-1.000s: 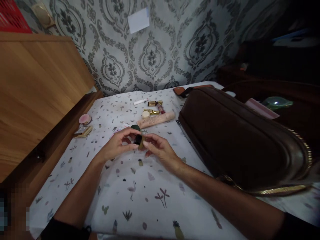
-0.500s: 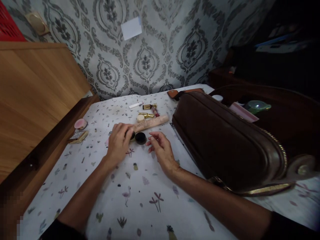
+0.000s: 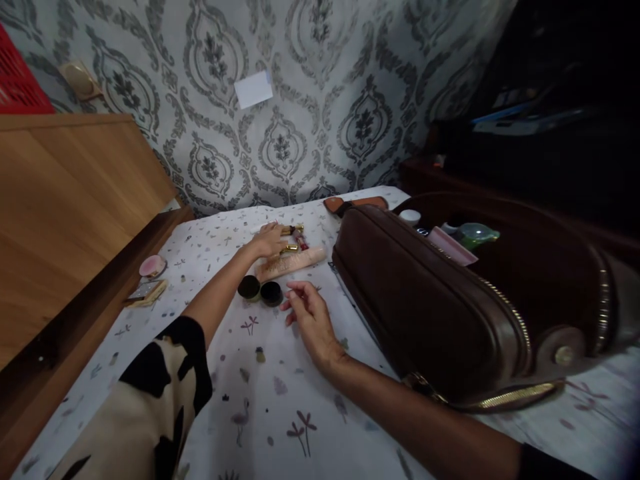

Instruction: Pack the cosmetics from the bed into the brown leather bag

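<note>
My left hand [image 3: 270,241] reaches over the far group of cosmetics, its fingers stretched out beside a gold-capped tube [image 3: 294,230] and a gold lipstick [image 3: 290,248]. Its palm hides whatever lies beneath. My right hand [image 3: 313,323] rests on the cloth, fingers loosely curled and apart, holding nothing. Just left of its fingertips stands a small black-topped jar [image 3: 271,293], with a second dark-topped jar [image 3: 249,288] touching or almost touching it. Behind both lies a long beige tube [image 3: 290,264]. A small red tube [image 3: 301,240] is beyond it.
An open brown leather bag [image 3: 425,313] stands at the right, with a pink item [image 3: 453,245] and a green container [image 3: 477,235] inside. On the left lie a pink round case [image 3: 153,266] and a compact [image 3: 145,293]. A wooden panel [image 3: 80,193] borders the patterned cloth [image 3: 270,373].
My left hand has left the dark-topped jar and moved away from me to the far cosmetics. The two jars now stand uncovered. My right hand has kept its place beside them.
</note>
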Available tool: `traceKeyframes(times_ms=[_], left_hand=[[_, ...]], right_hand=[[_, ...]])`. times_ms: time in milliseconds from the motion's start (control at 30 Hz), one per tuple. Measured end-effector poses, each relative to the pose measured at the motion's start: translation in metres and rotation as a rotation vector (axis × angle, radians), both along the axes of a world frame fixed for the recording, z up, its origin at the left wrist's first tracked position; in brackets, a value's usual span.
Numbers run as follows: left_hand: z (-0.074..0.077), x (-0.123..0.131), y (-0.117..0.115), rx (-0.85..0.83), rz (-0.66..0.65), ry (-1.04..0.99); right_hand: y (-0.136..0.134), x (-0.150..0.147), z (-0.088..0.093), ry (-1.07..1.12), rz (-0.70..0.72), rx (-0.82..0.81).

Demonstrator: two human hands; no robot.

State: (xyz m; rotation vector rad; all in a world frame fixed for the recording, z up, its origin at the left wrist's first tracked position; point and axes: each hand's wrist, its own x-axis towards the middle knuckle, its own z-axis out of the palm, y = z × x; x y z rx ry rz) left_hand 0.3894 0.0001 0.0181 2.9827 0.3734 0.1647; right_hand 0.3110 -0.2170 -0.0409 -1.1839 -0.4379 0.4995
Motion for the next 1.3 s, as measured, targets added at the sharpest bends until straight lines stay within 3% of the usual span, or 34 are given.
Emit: traceKeyframes(times_ms=[233,400,633,733,900,967,1300], left_hand=[[-0.001,0.035,-0.002,0.076,0.038,0.099],[0.007,0.031,0.007,0.107,0.081,0.176],[0.029,0.017,0.031,0.188,0.111,0.316],[0.027,0.021,0.016,0.216,0.023,0.244],[0.011,0.036,-0.019,0.210,-0.289,0.231],[0.009,0.038,-0.020,0.232,-0.309,0.258],[0.032,0.015,0.027,0.226,-0.175,0.471]], right_hand=[[0.000,0.001,-0.003,-0.017,0.030,-0.033],[0.001,0.001,-0.004,-0.024,0.019,-0.037],[0.001,0.000,-0.001,-0.034,0.030,-0.047],[0.000,0.000,0.000,-0.031,0.032,-0.048],[0.000,0.001,0.000,-0.049,0.053,-0.062],[-0.001,0.002,0.000,-0.058,0.059,-0.067],[0.003,0.003,-0.004,-0.054,0.043,-0.057]])
